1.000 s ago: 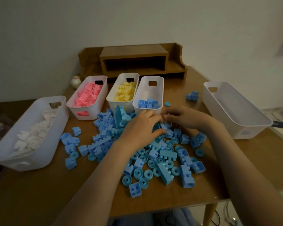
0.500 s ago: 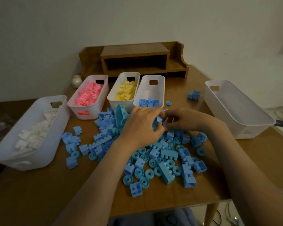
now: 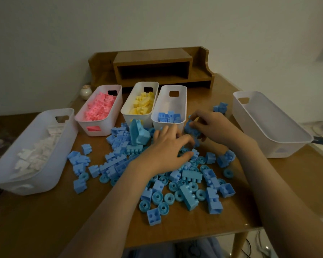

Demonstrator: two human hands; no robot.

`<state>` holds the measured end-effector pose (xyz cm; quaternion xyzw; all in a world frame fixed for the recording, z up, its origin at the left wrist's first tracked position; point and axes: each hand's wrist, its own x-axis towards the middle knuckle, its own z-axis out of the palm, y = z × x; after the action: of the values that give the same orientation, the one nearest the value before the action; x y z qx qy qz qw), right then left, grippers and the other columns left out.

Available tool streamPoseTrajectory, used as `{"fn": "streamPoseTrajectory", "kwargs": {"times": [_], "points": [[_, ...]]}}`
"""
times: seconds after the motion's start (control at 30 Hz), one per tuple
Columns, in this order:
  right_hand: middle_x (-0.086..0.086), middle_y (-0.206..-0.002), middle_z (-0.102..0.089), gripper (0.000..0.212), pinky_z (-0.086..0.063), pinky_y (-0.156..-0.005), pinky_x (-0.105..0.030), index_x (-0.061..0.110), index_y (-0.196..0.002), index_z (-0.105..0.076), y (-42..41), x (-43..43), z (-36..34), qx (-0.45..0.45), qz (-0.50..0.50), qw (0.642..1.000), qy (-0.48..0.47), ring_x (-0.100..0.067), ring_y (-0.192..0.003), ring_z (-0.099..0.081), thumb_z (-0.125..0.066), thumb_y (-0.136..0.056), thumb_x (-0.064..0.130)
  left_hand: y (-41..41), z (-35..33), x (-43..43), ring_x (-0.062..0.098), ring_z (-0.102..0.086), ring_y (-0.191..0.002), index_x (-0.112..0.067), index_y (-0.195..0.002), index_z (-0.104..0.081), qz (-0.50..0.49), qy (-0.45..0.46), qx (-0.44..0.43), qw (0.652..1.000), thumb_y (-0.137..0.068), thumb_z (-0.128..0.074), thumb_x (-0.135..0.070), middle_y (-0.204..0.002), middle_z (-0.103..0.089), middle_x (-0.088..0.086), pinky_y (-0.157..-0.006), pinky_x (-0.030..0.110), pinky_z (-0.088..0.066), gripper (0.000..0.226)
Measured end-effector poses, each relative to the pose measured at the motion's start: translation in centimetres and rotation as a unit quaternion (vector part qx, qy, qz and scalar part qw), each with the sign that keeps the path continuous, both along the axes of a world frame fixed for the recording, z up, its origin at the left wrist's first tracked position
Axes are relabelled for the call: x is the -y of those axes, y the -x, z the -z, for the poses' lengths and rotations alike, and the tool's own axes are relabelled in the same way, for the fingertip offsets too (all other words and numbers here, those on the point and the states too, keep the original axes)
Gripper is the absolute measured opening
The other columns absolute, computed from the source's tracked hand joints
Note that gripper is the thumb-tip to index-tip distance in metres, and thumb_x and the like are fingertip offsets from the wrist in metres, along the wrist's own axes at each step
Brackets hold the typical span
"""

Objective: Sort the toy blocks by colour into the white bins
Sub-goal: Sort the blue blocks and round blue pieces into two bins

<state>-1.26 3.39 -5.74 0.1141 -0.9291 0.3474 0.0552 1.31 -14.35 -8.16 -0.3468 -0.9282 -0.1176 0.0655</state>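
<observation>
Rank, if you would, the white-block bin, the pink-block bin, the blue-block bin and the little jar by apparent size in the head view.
1. white-block bin: largest, though also nearest the camera.
2. pink-block bin and blue-block bin: too alike to rank.
3. little jar: plainly smallest.

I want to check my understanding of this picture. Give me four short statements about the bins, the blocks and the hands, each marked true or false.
1. The right hand grips a clump of blue blocks next to the bin with blue blocks. True.
2. The large bin on the right holds white blocks. False: it looks empty; the white blocks lie in the large bin on the left.
3. The yellow bin stands between the pink bin and the one with blue blocks. True.
4. Some loose blocks are pink. False: the loose blocks on the table are all blue.
</observation>
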Motion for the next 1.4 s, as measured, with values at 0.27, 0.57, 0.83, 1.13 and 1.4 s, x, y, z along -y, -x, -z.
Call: {"fn": "streamPoseTrajectory", "kwargs": {"times": [0.27,0.57,0.83,1.13,1.4], "points": [[-0.003,-0.074,-0.064,0.010,-0.051,-0.055,-0.020,0.015,-0.101,-0.055,0.0,0.0,-0.2,-0.010,0.039,0.996,0.080,-0.010,-0.054,-0.063,-0.050,-0.096,0.022,-0.2,-0.5,-0.9,0.007,-0.019,-0.097,-0.037,-0.120,-0.054,0.002,-0.028,0.079,0.996,-0.095,-0.045,-0.045,-0.097,-0.026,-0.006,-0.079,0.027,-0.011,0.027],[-0.002,-0.074,-0.060,0.010,-0.047,-0.053,-0.013,0.018,-0.104,-0.053,0.0,0.9,-0.3,-0.134,0.039,0.976,0.168,-0.001,-0.055,-0.058,-0.048,-0.097,0.022,0.3,-0.5,-1.0,0.012,-0.025,-0.099,-0.029,-0.111,-0.059,-0.010,-0.038,0.033,0.999,-0.091,-0.053,-0.045,-0.097,-0.029,-0.005,-0.084,0.028,-0.016,0.026],[-0.002,-0.112,-0.059,0.030,-0.043,-0.085,-0.012,0.015,-0.124,-0.053,1.4,2.6,1.2,-0.172,-0.014,0.977,0.125,-0.007,-0.102,-0.055,-0.054,-0.094,0.017,1.1,0.3,-1.2,0.018,-0.040,-0.084,-0.008,-0.095,-0.061,0.074,-0.135,-0.196,0.968,-0.089,-0.046,-0.035,-0.089,-0.050,0.007,-0.072,0.028,-0.036,0.031],[0.001,-0.088,-0.061,0.020,-0.045,-0.067,-0.015,0.019,-0.112,-0.057,-0.3,3.0,-0.5,-0.127,-0.079,0.961,0.231,0.000,-0.075,-0.056,-0.042,-0.099,0.020,1.1,-1.0,-0.4,0.009,-0.042,-0.092,-0.010,-0.103,-0.054,-0.065,-0.353,-0.096,0.928,-0.098,-0.041,-0.033,-0.098,-0.047,-0.005,-0.077,0.015,-0.032,0.026],[-0.003,-0.092,-0.064,0.022,-0.049,-0.064,-0.021,0.009,-0.113,-0.058,-1.2,3.3,-1.0,-0.134,-0.137,0.945,0.266,-0.010,-0.074,-0.061,-0.057,-0.091,0.009,0.7,-2.4,-0.2,0.011,-0.062,-0.093,-0.022,-0.104,-0.060,-0.038,-0.592,0.246,0.766,-0.099,-0.042,-0.025,-0.098,-0.066,-0.002,-0.084,0.027,-0.050,0.019]]}}
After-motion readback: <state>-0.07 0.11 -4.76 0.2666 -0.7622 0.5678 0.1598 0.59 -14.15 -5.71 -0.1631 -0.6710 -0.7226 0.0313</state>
